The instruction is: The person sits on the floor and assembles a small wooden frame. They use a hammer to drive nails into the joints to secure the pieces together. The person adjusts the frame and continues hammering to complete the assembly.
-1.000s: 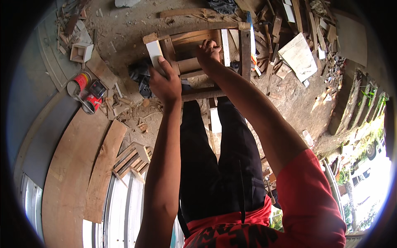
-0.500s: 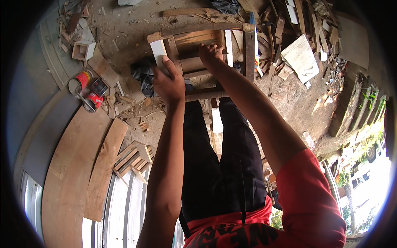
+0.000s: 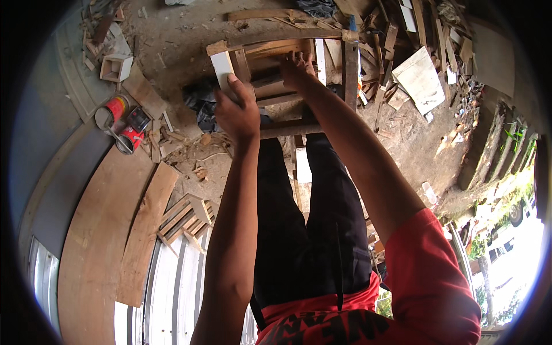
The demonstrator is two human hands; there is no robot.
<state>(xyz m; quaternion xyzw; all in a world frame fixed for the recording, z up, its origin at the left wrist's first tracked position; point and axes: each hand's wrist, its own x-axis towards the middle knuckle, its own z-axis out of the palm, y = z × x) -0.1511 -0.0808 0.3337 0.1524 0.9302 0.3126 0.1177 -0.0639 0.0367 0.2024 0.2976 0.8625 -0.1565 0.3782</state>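
Note:
In front of my legs stands a wooden frame [image 3: 350, 75] of dark bars, with a curved bar along its far side. My left hand [image 3: 238, 110] is wrapped round its left side, thumb lying on a white-faced strip [image 3: 223, 70]. Inside the frame, my right hand [image 3: 298, 72] bends over a brown wooden panel [image 3: 270, 53], fingers curled and pointing away from me. Whatever those fingers may hold is hidden. A second white strip [image 3: 320, 63] runs upright just right of that hand.
Open paint cans [image 3: 109, 116] stand at the left beside a small wooden box [image 3: 116, 68]. Long boards [image 3: 98, 230] and a slatted wooden piece [image 3: 185, 221] lie nearer me. Scrap wood and a pale square board [image 3: 418, 80] litter the ground at right. Black plastic [image 3: 198, 106] lies beside the frame.
My right hand has moved slightly right and away from me inside the frame, its fingers now pointing farther outward. The frame's left end has shifted a little to the right with my left hand.

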